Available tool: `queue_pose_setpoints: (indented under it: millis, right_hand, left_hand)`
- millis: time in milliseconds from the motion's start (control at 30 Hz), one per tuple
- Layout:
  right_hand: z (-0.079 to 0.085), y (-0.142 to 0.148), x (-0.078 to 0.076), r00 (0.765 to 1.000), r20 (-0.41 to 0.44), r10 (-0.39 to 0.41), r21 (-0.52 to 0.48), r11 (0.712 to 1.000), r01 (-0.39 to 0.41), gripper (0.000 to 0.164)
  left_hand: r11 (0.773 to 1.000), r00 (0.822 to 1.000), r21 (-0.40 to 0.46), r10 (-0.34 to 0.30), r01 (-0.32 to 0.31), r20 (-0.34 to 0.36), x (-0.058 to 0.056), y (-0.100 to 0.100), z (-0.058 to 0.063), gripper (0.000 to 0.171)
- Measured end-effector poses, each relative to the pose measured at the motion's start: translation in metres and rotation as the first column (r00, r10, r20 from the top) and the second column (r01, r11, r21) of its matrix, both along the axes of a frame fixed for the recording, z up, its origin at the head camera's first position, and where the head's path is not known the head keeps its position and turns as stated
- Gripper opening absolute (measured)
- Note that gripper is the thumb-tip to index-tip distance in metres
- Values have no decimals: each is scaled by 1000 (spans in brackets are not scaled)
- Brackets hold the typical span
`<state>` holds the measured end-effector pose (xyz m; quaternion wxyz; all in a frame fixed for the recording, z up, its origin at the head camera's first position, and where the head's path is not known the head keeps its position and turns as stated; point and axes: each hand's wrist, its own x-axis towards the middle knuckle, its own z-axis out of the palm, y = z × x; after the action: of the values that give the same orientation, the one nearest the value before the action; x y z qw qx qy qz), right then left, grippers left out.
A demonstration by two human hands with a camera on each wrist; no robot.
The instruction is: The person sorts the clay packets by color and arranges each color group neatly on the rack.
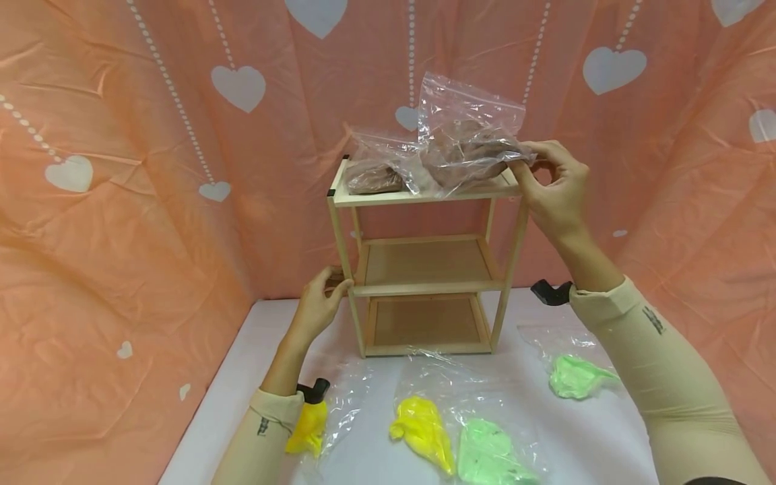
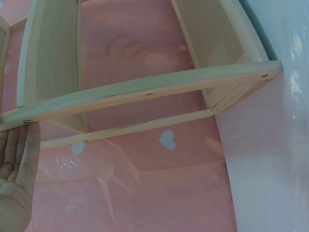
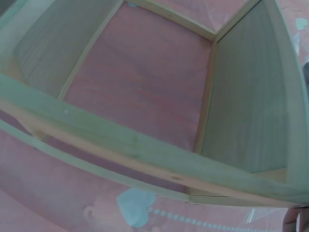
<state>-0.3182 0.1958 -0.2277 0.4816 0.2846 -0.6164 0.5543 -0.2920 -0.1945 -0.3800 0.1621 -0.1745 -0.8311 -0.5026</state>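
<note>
My right hand pinches the lower right corner of a clear zip bag with a brown, clay-like lump in it, at the top board's right side. Another clear bag with a brown lump lies on the left of that board. Near the middle board, my left hand grips the left front post of the small three-tier wooden shelf. The left wrist view shows its fingers reaching to the post. Only fingertips of the right hand show in the right wrist view; the bag's contents are hidden there.
On the white table lie clear bags with soft lumps: a yellow one and a pale green one in front, another yellow one by the left sleeve, another green one at right. A pink heart-patterned curtain hangs behind.
</note>
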Motion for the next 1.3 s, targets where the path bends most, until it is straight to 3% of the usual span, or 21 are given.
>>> queue_pose_setpoints:
  millis: [167,467,967,1133,1300]
  right_hand:
    - [-1,1,-8,1000,12,-5,10,1000,4,17]
    - [-6,-3,-20,985,127,-121,30,993,118,20]
    - [0,4,-17,940,326,-102,133,989,61,27]
    - [0,7,-14,927,358,-113,167,984,56,31]
    - [-2,10,-12,931,357,-79,162,987,22,34]
  left_hand:
    - [1000,1000,-4,1,-1,4,0,0,1,30]
    - [1000,1000,-1,6,-6,11,0,0,-3,27]
    - [1000,1000,-2,-3,3,-4,-1,0,0,27]
    - [1000,1000,-8,-1,1,1,0,0,-1,27]
    - [1000,1000,-9,-7,7,-4,1,-1,-2,29]
